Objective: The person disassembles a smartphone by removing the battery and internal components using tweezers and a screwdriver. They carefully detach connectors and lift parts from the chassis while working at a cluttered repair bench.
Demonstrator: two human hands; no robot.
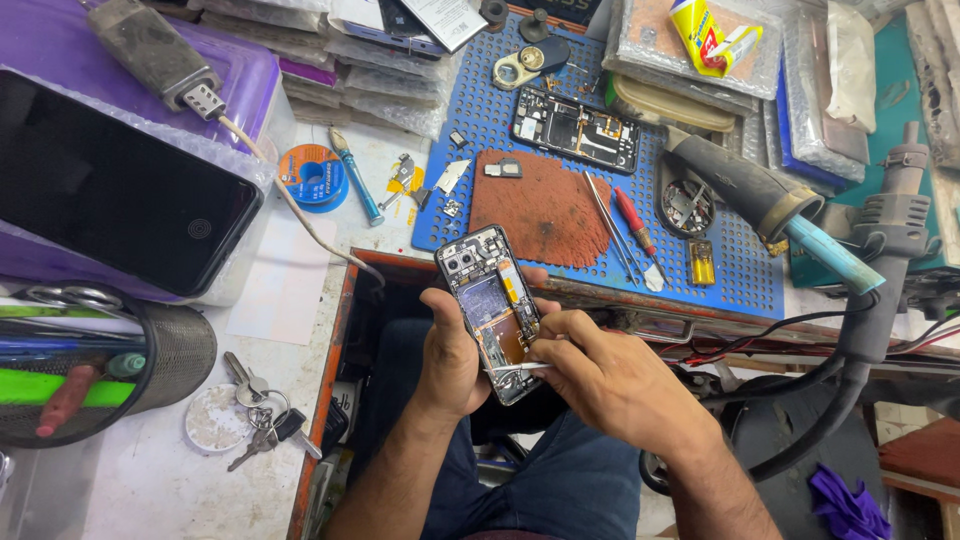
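My left hand (450,350) grips an opened smartphone (490,305) by its left edge, back cover off, with the circuit board, camera lenses and a yellow flex strip exposed. My right hand (600,375) pinches metal tweezers (515,368) whose tips touch the phone's lower part. Both hands are held over my lap, just in front of the bench edge.
A blue perforated mat (730,270) holds a brown pad (540,205), a second opened phone (575,128), spare tweezers and a red screwdriver (632,222). A hot-air handle (760,200) lies at right. At left lie a black phone (110,190), a mesh pen cup (175,355) and keys (255,405).
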